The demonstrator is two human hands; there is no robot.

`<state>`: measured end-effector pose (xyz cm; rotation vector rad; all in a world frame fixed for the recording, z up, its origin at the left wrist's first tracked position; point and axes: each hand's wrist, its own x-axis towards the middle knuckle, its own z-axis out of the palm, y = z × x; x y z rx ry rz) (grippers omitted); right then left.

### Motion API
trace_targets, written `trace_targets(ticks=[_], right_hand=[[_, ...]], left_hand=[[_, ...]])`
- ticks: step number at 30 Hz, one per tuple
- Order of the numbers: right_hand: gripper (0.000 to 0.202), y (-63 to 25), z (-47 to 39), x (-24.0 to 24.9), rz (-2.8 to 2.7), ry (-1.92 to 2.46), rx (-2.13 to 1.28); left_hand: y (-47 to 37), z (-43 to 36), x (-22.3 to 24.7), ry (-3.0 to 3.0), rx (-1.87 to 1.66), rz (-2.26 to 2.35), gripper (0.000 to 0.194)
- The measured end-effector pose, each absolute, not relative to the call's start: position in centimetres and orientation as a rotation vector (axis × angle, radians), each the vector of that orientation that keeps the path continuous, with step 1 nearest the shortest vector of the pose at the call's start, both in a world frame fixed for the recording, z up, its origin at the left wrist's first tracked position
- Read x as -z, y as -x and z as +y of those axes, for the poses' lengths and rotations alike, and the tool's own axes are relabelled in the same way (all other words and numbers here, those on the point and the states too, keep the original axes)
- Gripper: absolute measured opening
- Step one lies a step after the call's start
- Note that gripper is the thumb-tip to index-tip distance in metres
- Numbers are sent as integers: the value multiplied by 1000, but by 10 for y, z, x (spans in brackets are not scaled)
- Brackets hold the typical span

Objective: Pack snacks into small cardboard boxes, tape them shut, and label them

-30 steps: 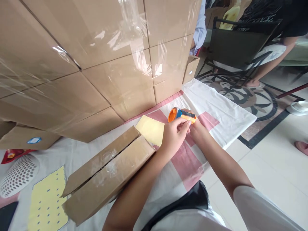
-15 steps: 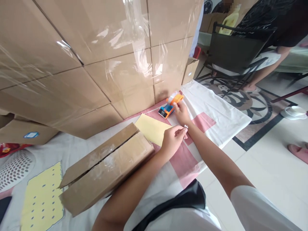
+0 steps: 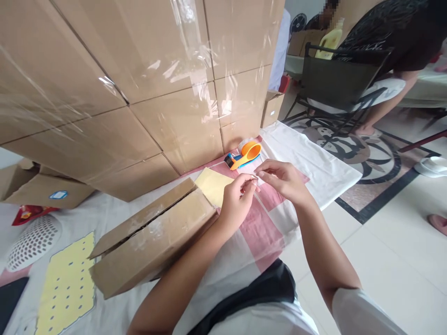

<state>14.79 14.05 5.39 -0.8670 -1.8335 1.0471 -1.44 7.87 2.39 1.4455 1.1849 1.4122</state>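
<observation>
Silvery, thin strip [image 3: 255,177] sits pinched in my left hand's fingers; can't tell if my right hand [image 3: 282,179] grips too. Uneven pulling could crumple it.

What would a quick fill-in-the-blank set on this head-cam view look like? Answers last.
1. The tape dispenser is black, blue and ____.
2. Of the left hand and the right hand, the one nearer the long cardboard box is the ____ hand.
3. The main colour of the dotted sheet is ____.
4. The oval label on the open box has a ____ border.

Missing words: orange; left; yellow; blue.
</observation>
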Motion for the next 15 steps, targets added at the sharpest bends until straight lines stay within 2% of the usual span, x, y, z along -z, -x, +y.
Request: trace_targets(ticks=[6,12,15], right_hand=[[14,-147,127,-71,-1967,728,-988],[14,-127,115,-84,-2158,503,-881],[13,-118,104,-93,-2190,385,-825]], left_hand=[[12,56,-33,-1421,-1401,1241,11],[16,22,-40,-1088,-1410,1249,31],[18,0,-41,-824,-1453,1204,35]])
